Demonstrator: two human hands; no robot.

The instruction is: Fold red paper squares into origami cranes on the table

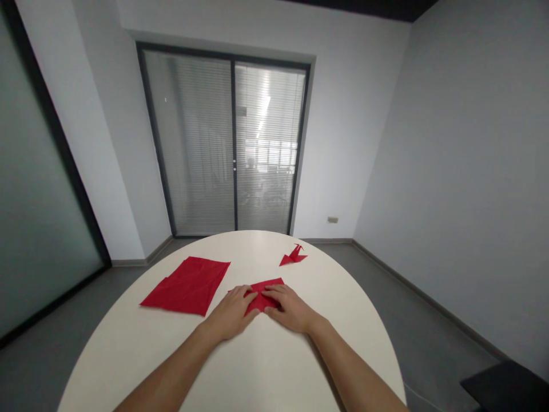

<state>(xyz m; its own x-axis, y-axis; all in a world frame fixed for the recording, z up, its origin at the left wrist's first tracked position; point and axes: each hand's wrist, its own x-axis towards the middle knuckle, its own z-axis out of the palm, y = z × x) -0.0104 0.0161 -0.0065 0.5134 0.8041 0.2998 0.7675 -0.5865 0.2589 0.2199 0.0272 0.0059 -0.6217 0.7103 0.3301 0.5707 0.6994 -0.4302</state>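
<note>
A piece of red paper (266, 284) lies on the round table in front of me, partly covered by both hands. My left hand (235, 309) rests on its left part, fingers stretched out and pressed down on the sheet. Over the right part lies my right hand (291, 306), its fingers reaching inward along the paper. The fingertips of the two hands come close together near the sheet's middle. Both hands look open and fairly flat. How the paper is folded beneath them is hidden.
Several red paper sheets (186, 286) lie in a loose stack to the left. A folded red paper crane (294, 256) stands at the far right of the cream table (253, 366). A dark flat object (506, 384) is at the lower right, beyond the table.
</note>
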